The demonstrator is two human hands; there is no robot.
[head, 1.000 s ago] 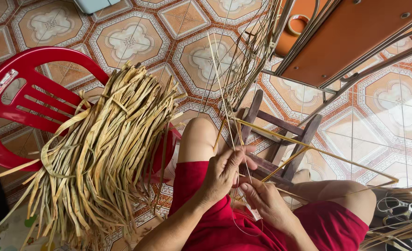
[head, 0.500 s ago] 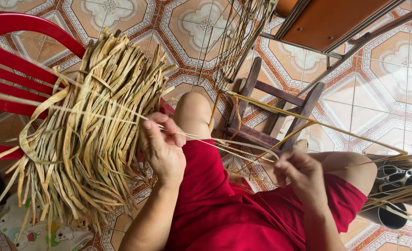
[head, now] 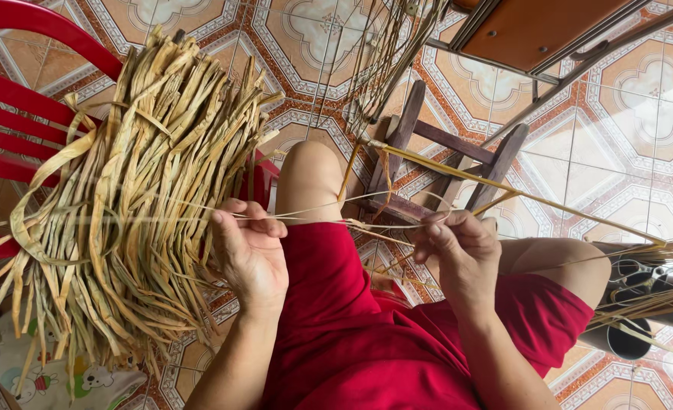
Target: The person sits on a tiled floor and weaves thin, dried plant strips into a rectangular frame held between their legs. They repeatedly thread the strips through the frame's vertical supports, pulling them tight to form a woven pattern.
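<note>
My left hand [head: 249,250] pinches a thin pale straw strand [head: 314,214] beside a big bundle of dried straw strips [head: 131,197] that lies over a red plastic chair [head: 25,114]. My right hand [head: 458,247] is closed on the other end of the thin strands, above my right thigh in red shorts [head: 397,342]. The strand stretches between both hands across my lap. A small wooden frame [head: 443,159] stands just beyond my knees with straw strands running up from it.
Patterned orange and white floor tiles [head: 306,38] lie under everything. A brown metal-framed table [head: 549,30] stands at the upper right. Long straw stalks [head: 640,304] and a dark pipe-like object [head: 629,334] lie at the right. A printed cloth [head: 17,364] sits at the lower left.
My hands have drawn apart: the left went from the frame to the straw bundle, the right came to the right thigh. A strand now stretches between them.
</note>
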